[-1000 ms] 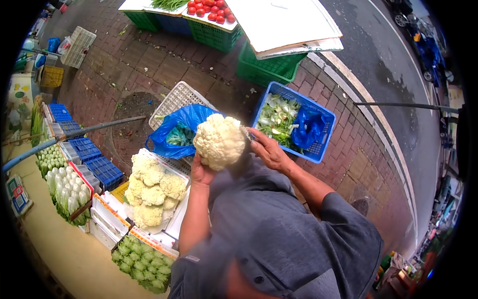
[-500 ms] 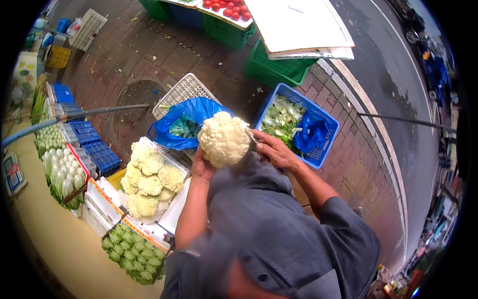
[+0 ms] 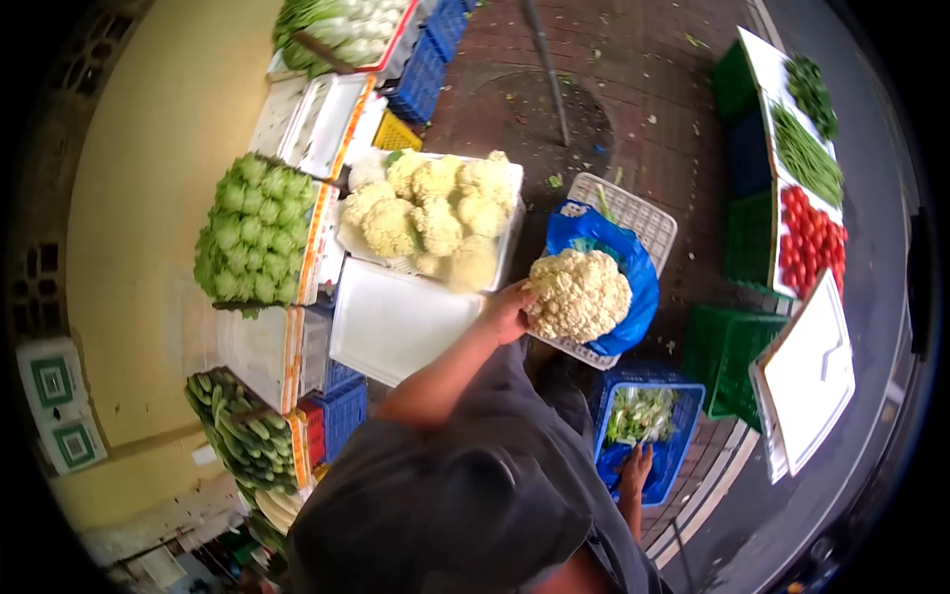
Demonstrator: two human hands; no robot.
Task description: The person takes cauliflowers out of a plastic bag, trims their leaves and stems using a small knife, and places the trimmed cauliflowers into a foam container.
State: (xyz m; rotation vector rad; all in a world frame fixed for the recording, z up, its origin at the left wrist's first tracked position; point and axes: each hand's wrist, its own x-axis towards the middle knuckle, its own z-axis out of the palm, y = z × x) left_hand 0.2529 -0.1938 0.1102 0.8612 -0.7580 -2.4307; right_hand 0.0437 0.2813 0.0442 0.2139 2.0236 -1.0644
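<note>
My left hand is closed on the side of a large creamy-white cauliflower, held above a blue plastic bag with green leaves in it. My right hand is lower right, over a blue crate of leaf trimmings. Its fingers look stretched out and slightly apart, with nothing visible between them. Left of the held cauliflower, more cauliflowers are piled in a white tray.
A bare white tray lies beside the cauliflower pile. Green lettuces and cucumbers are at the left. A pale crate is under the blue bag. Green crates, tomatoes and white boards stand at the right.
The view has swung round toward the stall. My right hand has left the cauliflower and moved to the blue crate. My left hand still holds the cauliflower, now over the blue bag.
</note>
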